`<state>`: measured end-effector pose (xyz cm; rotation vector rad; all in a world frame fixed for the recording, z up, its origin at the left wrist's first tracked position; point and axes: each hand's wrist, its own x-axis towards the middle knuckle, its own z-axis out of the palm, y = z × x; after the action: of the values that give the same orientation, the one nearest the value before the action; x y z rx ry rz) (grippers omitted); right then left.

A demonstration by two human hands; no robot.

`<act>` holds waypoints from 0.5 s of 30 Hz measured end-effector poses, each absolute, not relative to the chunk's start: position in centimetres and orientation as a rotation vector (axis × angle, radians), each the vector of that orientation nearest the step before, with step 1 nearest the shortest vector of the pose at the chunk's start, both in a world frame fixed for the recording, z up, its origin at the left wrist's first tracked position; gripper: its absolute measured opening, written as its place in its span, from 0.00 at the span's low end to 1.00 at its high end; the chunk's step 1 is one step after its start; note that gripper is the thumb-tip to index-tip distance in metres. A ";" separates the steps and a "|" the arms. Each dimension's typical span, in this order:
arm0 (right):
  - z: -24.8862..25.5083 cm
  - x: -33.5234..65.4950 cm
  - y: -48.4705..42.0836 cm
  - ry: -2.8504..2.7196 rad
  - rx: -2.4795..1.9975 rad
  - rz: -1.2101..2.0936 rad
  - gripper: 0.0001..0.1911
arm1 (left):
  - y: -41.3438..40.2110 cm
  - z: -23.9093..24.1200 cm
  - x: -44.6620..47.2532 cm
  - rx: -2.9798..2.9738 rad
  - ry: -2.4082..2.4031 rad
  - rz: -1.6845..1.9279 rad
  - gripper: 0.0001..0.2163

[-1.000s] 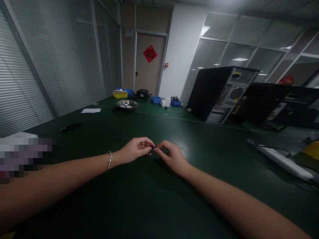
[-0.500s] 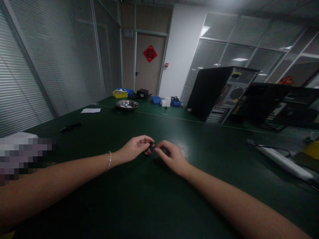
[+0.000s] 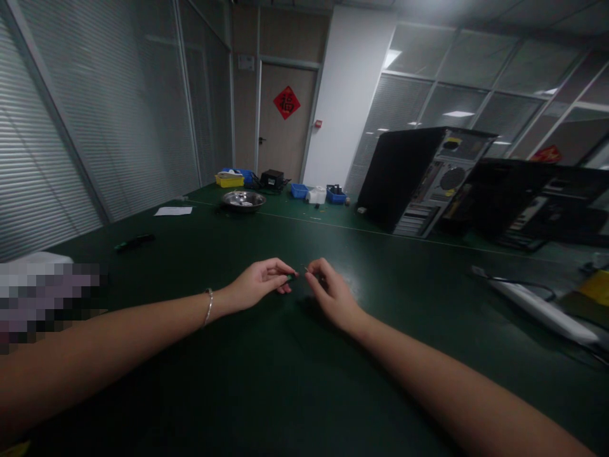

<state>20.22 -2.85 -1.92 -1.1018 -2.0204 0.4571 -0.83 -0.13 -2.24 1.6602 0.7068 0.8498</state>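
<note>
Above the dark green table (image 3: 228,368), my left hand (image 3: 266,279) pinches a small green piece (image 3: 290,277) between thumb and fingers; it may be a little circuit board, but most of it is covered. My right hand (image 3: 330,292) is just to the right, thumb and index finger drawn together. A tiny thin light-coloured bit (image 3: 307,269) shows at its fingertips, too small to name. A narrow gap separates the two hands.
A metal bowl (image 3: 243,201), blue trays (image 3: 299,190) and a black box (image 3: 273,179) stand at the back. A computer tower (image 3: 419,181) rises at the right, with a white power strip (image 3: 542,308) nearer. A dark object (image 3: 134,242) and white paper (image 3: 174,211) lie left.
My right hand has moved slightly right and up, widening the gap between the fingertips. More of the green piece shows in my left hand, which has hardly moved.
</note>
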 end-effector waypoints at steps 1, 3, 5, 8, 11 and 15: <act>-1.9 20.3 -2.8 -2.028 -1.112 0.446 0.06 | -0.1 -2.2 -0.9 1.674 0.719 0.846 0.12; -1.7 20.3 -2.8 -2.073 -1.136 0.416 0.06 | -0.1 -2.1 -1.0 1.694 0.753 0.843 0.12; -1.6 20.4 -2.8 -2.136 -1.153 0.390 0.06 | 0.0 -2.2 -1.0 1.700 0.761 0.848 0.13; -1.7 20.5 -2.7 -2.180 -1.165 0.363 0.08 | 0.2 -2.5 -1.1 1.706 0.722 0.873 0.15; -2.0 20.6 -2.5 -2.193 -1.180 0.353 0.11 | 0.4 -2.7 -1.1 1.718 0.735 0.884 0.15; -1.9 20.5 -2.5 -2.234 -1.214 0.335 0.14 | 0.3 -2.5 -1.1 1.753 0.768 0.872 0.15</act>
<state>20.52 -2.46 -1.90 -1.2135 -2.2339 0.3352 -1.06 0.25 -2.51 1.7529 0.7677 0.8723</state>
